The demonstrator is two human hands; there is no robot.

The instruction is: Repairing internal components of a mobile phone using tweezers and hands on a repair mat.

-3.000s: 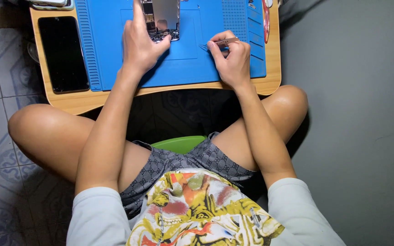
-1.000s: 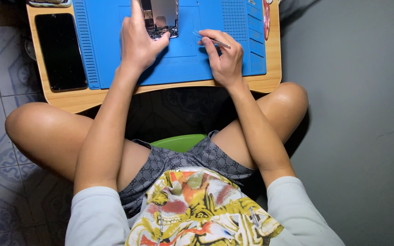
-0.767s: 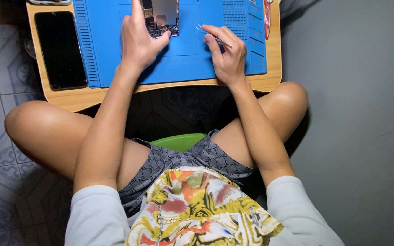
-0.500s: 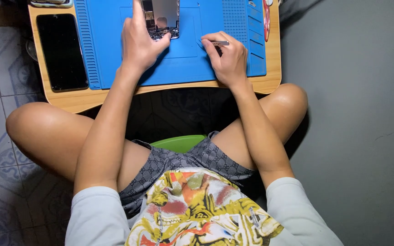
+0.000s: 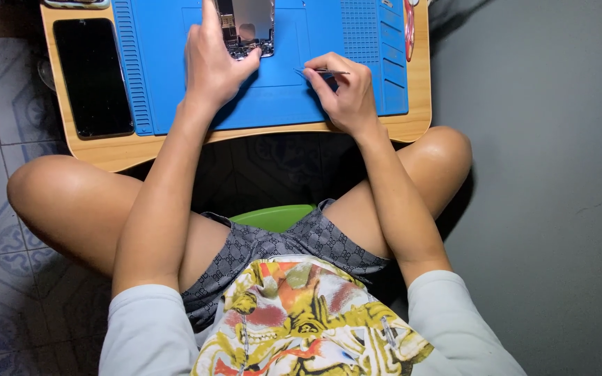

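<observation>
The left hand (image 5: 214, 66) lies flat on the blue repair mat (image 5: 175, 83), its thumb and fingertips pressing against the lower edge of an opened phone (image 5: 247, 28) with its insides bared, just above the hand. The right hand (image 5: 343, 97) pinches thin tweezers (image 5: 322, 71), tip pointing toward the phone, close beside it. Well left of the left hand, a black phone (image 5: 92, 76) lies face up on the wooden lap table (image 5: 412, 129). Red-handled scissors (image 5: 408, 21) lie above the right hand.
</observation>
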